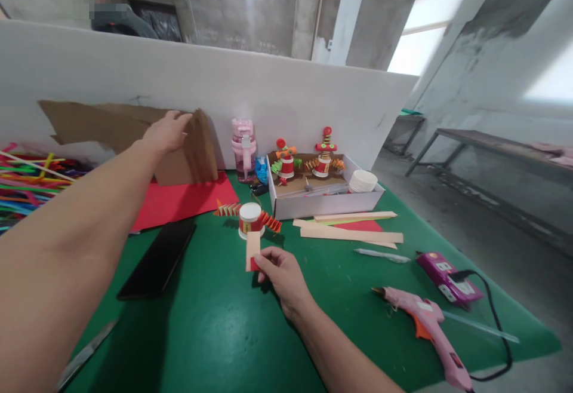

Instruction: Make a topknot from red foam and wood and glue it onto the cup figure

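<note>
Between the thumb and fingers of my right hand is a short beige paper strip with a red patch at its lower end. Just behind the strip stands a white paper-cup figure with a red band and folded paper arms, orange on the right. My left hand is stretched forward at the upper edge of a brown cardboard box, its fingers apart. Whether those fingertips touch the cardboard I cannot tell. Red paper lies under the box.
A white box holds two cup figures and stacked cups. Nearby stand a pink bottle, paper strips, a pen, a glue gun, a black phone, a knife and pipe cleaners.
</note>
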`<state>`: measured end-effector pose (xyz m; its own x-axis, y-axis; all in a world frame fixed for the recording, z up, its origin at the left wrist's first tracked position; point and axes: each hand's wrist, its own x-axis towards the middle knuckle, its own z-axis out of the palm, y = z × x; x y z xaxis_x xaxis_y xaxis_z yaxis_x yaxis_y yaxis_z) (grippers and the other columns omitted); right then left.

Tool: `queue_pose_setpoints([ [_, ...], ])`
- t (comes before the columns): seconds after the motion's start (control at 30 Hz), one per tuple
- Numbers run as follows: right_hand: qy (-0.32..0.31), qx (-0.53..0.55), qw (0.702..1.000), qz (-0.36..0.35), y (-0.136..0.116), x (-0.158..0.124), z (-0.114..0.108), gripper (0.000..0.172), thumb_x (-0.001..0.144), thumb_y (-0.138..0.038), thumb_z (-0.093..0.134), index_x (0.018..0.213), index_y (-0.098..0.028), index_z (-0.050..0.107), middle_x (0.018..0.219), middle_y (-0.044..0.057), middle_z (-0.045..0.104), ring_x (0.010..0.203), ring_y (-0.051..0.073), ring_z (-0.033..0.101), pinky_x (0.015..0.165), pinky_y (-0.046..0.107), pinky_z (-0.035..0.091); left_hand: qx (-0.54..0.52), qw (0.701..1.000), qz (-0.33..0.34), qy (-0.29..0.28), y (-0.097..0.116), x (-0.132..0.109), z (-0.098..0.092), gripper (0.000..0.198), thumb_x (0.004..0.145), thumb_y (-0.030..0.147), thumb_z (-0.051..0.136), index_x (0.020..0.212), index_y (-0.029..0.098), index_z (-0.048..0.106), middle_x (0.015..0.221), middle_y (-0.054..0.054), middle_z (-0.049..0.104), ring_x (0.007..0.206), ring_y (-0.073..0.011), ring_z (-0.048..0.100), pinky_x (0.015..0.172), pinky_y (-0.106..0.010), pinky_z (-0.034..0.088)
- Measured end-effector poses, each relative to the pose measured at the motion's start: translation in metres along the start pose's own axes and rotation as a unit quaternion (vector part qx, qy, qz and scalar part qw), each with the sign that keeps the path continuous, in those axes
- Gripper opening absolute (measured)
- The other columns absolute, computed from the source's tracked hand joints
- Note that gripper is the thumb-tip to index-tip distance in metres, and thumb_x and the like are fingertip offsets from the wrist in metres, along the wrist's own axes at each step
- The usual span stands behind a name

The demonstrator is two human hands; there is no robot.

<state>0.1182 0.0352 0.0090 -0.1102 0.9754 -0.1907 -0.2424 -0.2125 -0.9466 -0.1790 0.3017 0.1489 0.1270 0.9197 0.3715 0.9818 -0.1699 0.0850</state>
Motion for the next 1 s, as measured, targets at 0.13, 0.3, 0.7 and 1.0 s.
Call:
queue_pose_setpoints([
  [0.13, 0.002, 0.0, 1.0, -0.011, 0.0, 0.0, 0.001, 0.031, 0.063, -0.045, 0.078, 0.067, -0.018, 0.065, 0.052, -0.003, 0.058, 0.045, 0.007, 0.044, 0.048, 0.021, 0.032, 0.02, 1.0, 0.0, -0.007, -0.001, -0.016, -0.015, 0.062, 0.092, 0.014, 0.053, 0.151, 0.011, 0.032, 0.155, -0.019, 0.034, 0.137, -0.0307, 0.037, 0.113, -0.053, 0.031],
  [0.3, -0.004, 0.002, 1.0, -0.027, 0.0, 0.003, 0.0, 0.033, 0.06, -0.047, 0.079, 0.067, -0.018, 0.065, 0.049, -0.004, 0.055, 0.045, 0.007, 0.044, 0.048, 0.021, 0.032, 0.058, 0.998, 0.015, -0.01, 0.009, -0.054, -0.036, 0.06, 0.093, 0.016, 0.05, 0.15, 0.011, 0.034, 0.15, -0.02, 0.042, 0.134, -0.0325, 0.04, 0.111, -0.052, 0.034],
  [0.7, -0.056, -0.012, 0.996, -0.063, -0.005, 0.0, 0.001, 0.04, 0.052, -0.049, 0.084, 0.066, -0.017, 0.065, 0.056, -0.004, 0.059, 0.044, 0.006, 0.047, 0.048, 0.021, 0.038, -0.384, 0.911, -0.103, 0.107, 0.153, -0.239, 0.026, 0.036, 0.087, 0.048, 0.044, 0.085, 0.021, 0.068, 0.074, -0.002, 0.071, 0.07, -0.0188, 0.064, 0.066, -0.027, 0.049],
  [1.0, -0.053, 0.002, 0.995, -0.088, -0.002, 0.001, 0.005, 0.04, 0.055, -0.049, 0.083, 0.073, -0.018, 0.065, 0.066, -0.001, 0.067, 0.051, 0.008, 0.056, 0.055, 0.023, 0.045, -0.645, 0.75, -0.097, -0.11, 0.173, -0.256, 0.048, 0.058, 0.078, 0.077, 0.047, 0.07, 0.021, 0.064, 0.061, -0.004, 0.061, 0.053, -0.0164, 0.054, 0.048, -0.028, 0.043],
])
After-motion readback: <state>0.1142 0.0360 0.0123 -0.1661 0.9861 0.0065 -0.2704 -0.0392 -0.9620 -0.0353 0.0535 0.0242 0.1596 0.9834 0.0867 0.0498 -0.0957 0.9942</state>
